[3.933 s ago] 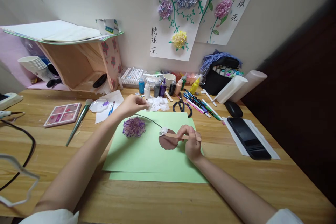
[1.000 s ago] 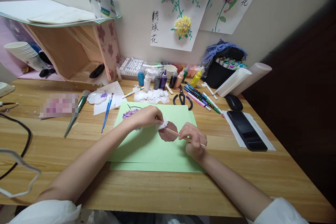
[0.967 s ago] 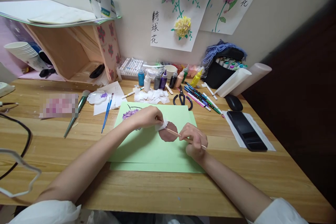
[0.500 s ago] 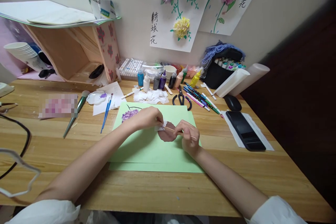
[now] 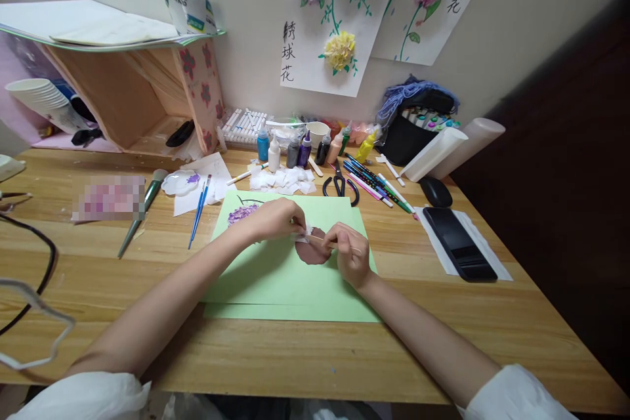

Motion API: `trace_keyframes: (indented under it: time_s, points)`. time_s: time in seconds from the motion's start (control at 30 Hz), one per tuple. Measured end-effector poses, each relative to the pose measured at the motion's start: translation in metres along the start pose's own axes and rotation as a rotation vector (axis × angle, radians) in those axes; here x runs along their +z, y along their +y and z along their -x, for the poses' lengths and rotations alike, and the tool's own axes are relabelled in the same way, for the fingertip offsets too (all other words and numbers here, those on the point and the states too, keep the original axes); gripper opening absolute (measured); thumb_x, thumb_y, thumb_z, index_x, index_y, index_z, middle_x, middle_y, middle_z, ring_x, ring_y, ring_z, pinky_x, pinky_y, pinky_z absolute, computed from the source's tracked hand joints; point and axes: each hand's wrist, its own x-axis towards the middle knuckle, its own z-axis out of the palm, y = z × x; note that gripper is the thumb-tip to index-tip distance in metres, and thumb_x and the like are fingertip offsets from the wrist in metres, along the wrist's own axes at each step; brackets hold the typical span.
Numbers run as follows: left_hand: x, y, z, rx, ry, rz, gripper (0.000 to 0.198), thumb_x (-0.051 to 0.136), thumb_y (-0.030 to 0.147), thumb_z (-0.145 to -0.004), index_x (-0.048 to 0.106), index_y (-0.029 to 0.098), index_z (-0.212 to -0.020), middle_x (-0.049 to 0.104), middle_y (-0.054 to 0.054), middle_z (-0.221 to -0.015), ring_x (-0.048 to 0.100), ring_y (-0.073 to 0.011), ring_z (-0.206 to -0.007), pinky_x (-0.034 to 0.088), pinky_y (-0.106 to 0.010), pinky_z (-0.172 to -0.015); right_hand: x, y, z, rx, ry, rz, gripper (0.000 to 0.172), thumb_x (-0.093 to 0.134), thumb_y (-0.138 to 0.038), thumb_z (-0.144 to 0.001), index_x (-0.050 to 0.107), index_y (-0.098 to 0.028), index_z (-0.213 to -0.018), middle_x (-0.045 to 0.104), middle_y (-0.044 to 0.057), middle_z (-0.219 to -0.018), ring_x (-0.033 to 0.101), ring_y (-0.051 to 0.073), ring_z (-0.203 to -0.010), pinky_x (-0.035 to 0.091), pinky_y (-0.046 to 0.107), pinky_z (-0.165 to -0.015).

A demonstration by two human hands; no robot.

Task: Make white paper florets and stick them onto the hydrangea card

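Observation:
Green paper sheets point(image 5: 275, 289) lie on the wooden table in front of me. A round brown patch point(image 5: 312, 254) is on the top sheet. My left hand point(image 5: 279, 218) pinches a small white paper piece point(image 5: 304, 237) at the patch's upper left edge. Between the closed fingers of my right hand point(image 5: 350, 254) is a thin wooden stick point(image 5: 316, 239), its tip at the white piece. A purple crinkled-paper flower point(image 5: 241, 214) sits on the sheet, partly behind my left hand.
Torn white paper pieces point(image 5: 283, 180), scissors point(image 5: 339, 185) and paint bottles point(image 5: 306, 149) are beyond the sheets. To the right are pens point(image 5: 377, 184) and a phone point(image 5: 460, 244). Blue brushes point(image 5: 199, 213) and a large brush point(image 5: 142, 213) lie left.
My right hand has shifted slightly left, bringing the stick's tip closer to my left fingers and the white paper piece. My left hand stays nearly still.

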Motion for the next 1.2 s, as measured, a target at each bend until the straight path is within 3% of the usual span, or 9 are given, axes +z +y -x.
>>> trace_keyframes:
  time_s: [0.2, 0.33, 0.57, 1.0, 1.2]
  points:
    - [-0.011, 0.0, 0.005, -0.072, 0.0, -0.039, 0.024, 0.05, 0.021, -0.073, 0.072, 0.017, -0.083, 0.071, -0.005, -0.081, 0.058, -0.0135, -0.067, 0.037, -0.021, -0.057, 0.002, -0.001, 0.0, 0.106, 0.044, -0.001, 0.046, 0.027, -0.03, -0.093, 0.053, -0.02, -0.057, 0.055, 0.001, -0.053, 0.051, 0.013, -0.052, 0.04, 0.027, -0.053]
    - [-0.015, -0.001, 0.008, -0.167, -0.106, -0.11, 0.026, 0.05, 0.031, -0.076, 0.071, 0.015, -0.079, 0.068, -0.004, -0.068, 0.053, -0.0125, -0.056, 0.033, -0.022, -0.051, 0.004, 0.001, -0.002, 0.25, 0.093, -0.048, 0.048, 0.028, -0.036, -0.093, 0.054, -0.019, -0.056, 0.055, 0.0, -0.049, 0.052, 0.012, -0.046, 0.041, 0.025, -0.048]
    - [-0.011, 0.004, 0.008, -0.182, -0.169, -0.135, 0.025, 0.051, 0.035, -0.076, 0.068, 0.017, -0.078, 0.067, -0.004, -0.071, 0.052, -0.0124, -0.056, 0.031, -0.022, -0.049, 0.006, 0.008, -0.004, 0.386, 0.138, -0.166, 0.049, 0.029, -0.043, -0.093, 0.054, -0.019, -0.058, 0.054, -0.001, -0.046, 0.053, 0.012, -0.043, 0.042, 0.023, -0.044]
    - [-0.011, 0.01, 0.009, -0.165, -0.173, -0.132, 0.021, 0.048, 0.028, -0.077, 0.066, 0.015, -0.076, 0.063, -0.004, -0.067, 0.047, -0.01, -0.05, 0.032, -0.022, -0.048, 0.005, 0.006, 0.001, 0.223, 0.115, -0.059, 0.052, 0.026, -0.039, -0.094, 0.055, -0.019, -0.056, 0.058, 0.001, -0.054, 0.053, 0.013, -0.051, 0.041, 0.025, -0.049]
    - [-0.011, 0.011, 0.009, -0.146, -0.146, -0.13, 0.02, 0.048, 0.025, -0.077, 0.065, 0.016, -0.075, 0.064, -0.003, -0.069, 0.049, -0.011, -0.052, 0.031, -0.022, -0.048, 0.006, 0.008, -0.001, 0.326, 0.12, -0.11, 0.048, 0.03, -0.041, -0.093, 0.055, -0.019, -0.058, 0.055, 0.0, -0.052, 0.051, 0.012, -0.046, 0.04, 0.023, -0.045]
